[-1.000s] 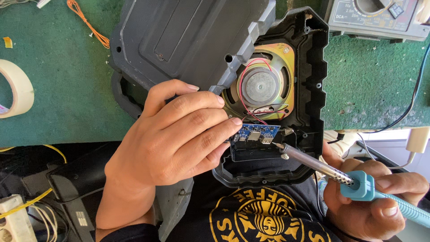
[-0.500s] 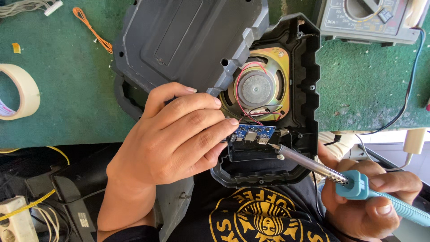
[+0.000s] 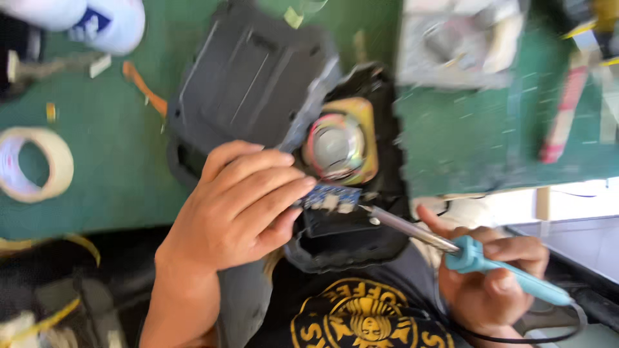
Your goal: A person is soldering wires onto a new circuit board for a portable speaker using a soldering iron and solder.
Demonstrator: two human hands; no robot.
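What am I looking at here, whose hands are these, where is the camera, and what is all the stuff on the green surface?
This is one picture from a camera worn on a person's head, looking down at their own two bare hands; it is blurred.

The left hand pinches a small blue circuit board at the edge of an opened black plastic case. Inside the case sits a round speaker with a yellowish frame.

The right hand holds a soldering iron with a light blue handle in a closed grip. Its metal tip reaches toward the board.

The case rests on a green mat. On the mat lie a roll of tape at the left and a strip of orange cable. A grey device sits at the top right, too blurred to identify.
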